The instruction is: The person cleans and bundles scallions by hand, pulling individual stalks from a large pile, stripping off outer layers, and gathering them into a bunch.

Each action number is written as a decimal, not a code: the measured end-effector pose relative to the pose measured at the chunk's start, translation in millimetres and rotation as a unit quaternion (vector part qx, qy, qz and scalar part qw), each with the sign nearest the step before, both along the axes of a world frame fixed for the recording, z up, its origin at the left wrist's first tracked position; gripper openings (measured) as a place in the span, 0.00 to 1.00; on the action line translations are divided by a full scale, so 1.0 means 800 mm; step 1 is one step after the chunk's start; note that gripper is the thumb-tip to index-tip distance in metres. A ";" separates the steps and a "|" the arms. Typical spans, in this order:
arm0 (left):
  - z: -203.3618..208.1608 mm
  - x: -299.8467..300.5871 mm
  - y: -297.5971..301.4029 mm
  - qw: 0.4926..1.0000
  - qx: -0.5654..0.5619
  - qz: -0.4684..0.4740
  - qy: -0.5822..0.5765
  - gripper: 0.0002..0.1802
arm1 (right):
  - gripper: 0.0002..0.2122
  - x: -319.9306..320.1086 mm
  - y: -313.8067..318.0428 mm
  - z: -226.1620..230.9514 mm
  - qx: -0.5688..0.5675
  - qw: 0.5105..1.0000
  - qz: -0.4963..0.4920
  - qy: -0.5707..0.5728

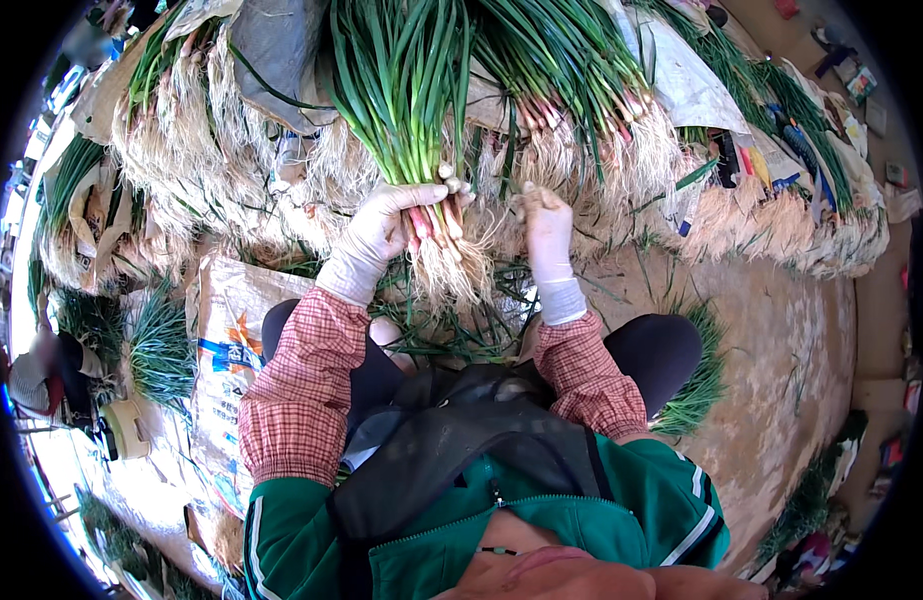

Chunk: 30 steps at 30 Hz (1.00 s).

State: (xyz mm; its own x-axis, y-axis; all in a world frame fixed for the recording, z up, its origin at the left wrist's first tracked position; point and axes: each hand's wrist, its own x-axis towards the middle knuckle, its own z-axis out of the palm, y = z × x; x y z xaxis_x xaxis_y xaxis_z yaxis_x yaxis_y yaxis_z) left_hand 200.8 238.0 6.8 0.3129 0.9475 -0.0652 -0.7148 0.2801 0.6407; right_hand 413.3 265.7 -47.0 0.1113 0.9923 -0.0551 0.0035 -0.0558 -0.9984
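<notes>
My left hand (pixel 396 222), in a white glove, is wrapped round a bunch of green garlic (pixel 399 95). Its long leaves point away from me, and the pinkish-white stems with pale stringy roots hang below my grip. Just right of those roots, my gloved right hand (pixel 544 222) is apart from the bunch with its fingers curled closed. Whatever may be between those fingertips is too small to make out. Beyond it, a second lot of green garlic (pixel 571 70) lies on the pile with its roots toward me.
A long heap of rooted garlic (pixel 181 160) curves across the far side, partly under pale sacking (pixel 686 85). Loose leaves (pixel 461 335) litter the ground between my knees. A printed white sack (pixel 231 350) lies at left; leaf bundles (pixel 696 365) sit by my right knee. A person (pixel 46 375) is at far left.
</notes>
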 end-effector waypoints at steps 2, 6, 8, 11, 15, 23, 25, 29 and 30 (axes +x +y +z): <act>0.002 0.002 0.002 0.998 -0.006 0.008 0.061 0.15 | 0.09 0.002 0.015 0.005 0.043 0.998 0.033 -0.038; 0.012 -0.010 -0.001 0.979 -0.026 -0.065 0.190 0.15 | 0.09 -0.071 0.032 0.048 0.156 0.980 0.085 -0.089; 0.003 -0.005 -0.001 0.979 -0.005 -0.037 0.201 0.14 | 0.08 -0.078 0.054 0.006 0.058 0.993 0.088 0.043; 0.004 -0.010 -0.004 0.979 -0.003 -0.046 0.199 0.13 | 0.02 -0.088 0.021 0.018 -0.012 0.973 0.101 0.209; 0.016 0.009 -0.002 0.981 -0.005 -0.058 0.182 0.13 | 0.03 -0.070 0.025 -0.040 -0.075 0.857 0.127 0.494; 0.005 -0.006 -0.005 0.999 0.020 -0.004 0.028 0.13 | 0.15 0.003 0.029 -0.020 0.066 0.811 0.405 -0.416; 0.001 -0.012 -0.004 1.000 0.010 0.000 0.011 0.14 | 0.15 0.001 0.033 0.075 0.008 0.866 0.306 -0.395; -0.001 0.007 0.009 0.999 0.035 -0.015 -0.024 0.13 | 0.14 0.030 0.139 0.111 0.071 0.871 0.078 -0.480; -0.002 0.006 0.010 0.998 0.047 -0.013 -0.028 0.14 | 0.13 0.022 0.145 0.116 0.067 0.806 0.086 -0.582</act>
State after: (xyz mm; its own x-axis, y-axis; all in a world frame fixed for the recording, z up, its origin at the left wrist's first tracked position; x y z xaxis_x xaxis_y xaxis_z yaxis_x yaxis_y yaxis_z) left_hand 205.6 246.0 5.2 0.3390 0.9399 0.0410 -0.7429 0.2407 0.6246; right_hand 430.8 381.5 45.8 -0.1297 0.9870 0.0950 0.9384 0.1532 -0.3096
